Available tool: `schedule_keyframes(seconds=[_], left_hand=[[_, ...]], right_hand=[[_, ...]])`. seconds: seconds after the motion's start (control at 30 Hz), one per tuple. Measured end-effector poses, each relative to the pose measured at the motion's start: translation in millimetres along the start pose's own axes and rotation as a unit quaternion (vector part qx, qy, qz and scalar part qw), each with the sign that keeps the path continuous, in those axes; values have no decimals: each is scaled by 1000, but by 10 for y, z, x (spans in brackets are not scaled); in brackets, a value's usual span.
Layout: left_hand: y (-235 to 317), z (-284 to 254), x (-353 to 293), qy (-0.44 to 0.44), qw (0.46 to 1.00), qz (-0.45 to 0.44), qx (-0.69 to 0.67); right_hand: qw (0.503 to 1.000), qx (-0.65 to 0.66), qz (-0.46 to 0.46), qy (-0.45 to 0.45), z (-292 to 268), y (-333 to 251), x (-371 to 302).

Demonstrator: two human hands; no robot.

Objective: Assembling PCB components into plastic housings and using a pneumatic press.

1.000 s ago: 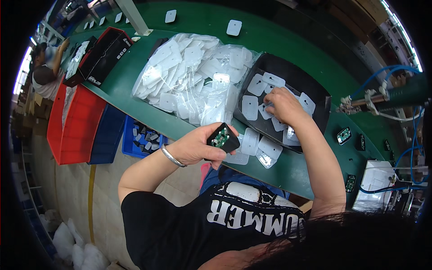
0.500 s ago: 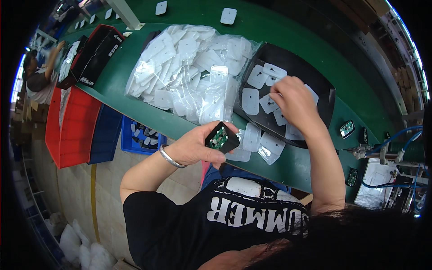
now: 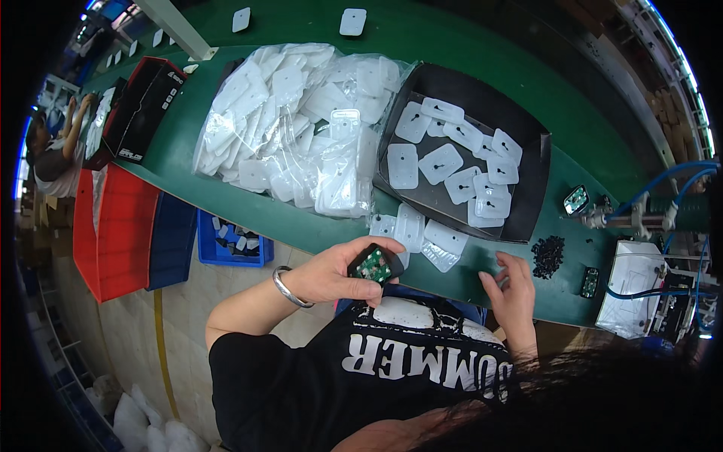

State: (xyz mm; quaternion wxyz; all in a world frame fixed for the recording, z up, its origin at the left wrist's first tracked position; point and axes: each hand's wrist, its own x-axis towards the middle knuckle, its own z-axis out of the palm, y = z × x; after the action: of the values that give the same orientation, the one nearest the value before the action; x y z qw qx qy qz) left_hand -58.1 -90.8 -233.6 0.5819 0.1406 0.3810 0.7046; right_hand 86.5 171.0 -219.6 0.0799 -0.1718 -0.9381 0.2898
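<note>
In my left hand (image 3: 337, 271) is a small black housing (image 3: 394, 264) with a green circuit board (image 3: 373, 267) facing up. The fingers and thumb close round its sides. My right hand (image 3: 514, 294) is over the front edge of the green bench, its thumb and fingers apart with nothing visible between them. Beside it lies a heap of small black parts (image 3: 547, 257). White rounded plates (image 3: 440, 163), several with a black piece at the middle, lie in a black tray (image 3: 527, 192). More loose white plates (image 3: 444, 245) rest between the tray and the bench edge.
A clear plastic bag of white plates (image 3: 279, 124) covers the middle of the bench. Two other housings with boards (image 3: 576, 200) (image 3: 590, 282) lie at right, near a fixture with blue hoses (image 3: 640, 215). Red bins (image 3: 120, 233) and a blue bin (image 3: 263, 252) stand at left; another person works beyond.
My right hand has left the black tray and come back toward me, to the bench edge. The left hand still holds the housing, with its board turned more upward.
</note>
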Motion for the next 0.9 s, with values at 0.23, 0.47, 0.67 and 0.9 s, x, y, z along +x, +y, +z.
schedule_keyframes(seconds=[0.23,0.47,0.67,0.9], left_hand=[[7,18,-36,-30,999,10,29],[-46,-129,-146,-36,998,28,44],[-34,-209,-69,-43,999,13,4],[6,-181,19,-61,997,13,50]], right_hand=[[985,-14,-169,41,-279,-677,648],[990,-36,-140,1,-353,-668,858],[974,-47,-97,-197,-440,-224,145],[995,-91,26,-16,-163,374,-85]])
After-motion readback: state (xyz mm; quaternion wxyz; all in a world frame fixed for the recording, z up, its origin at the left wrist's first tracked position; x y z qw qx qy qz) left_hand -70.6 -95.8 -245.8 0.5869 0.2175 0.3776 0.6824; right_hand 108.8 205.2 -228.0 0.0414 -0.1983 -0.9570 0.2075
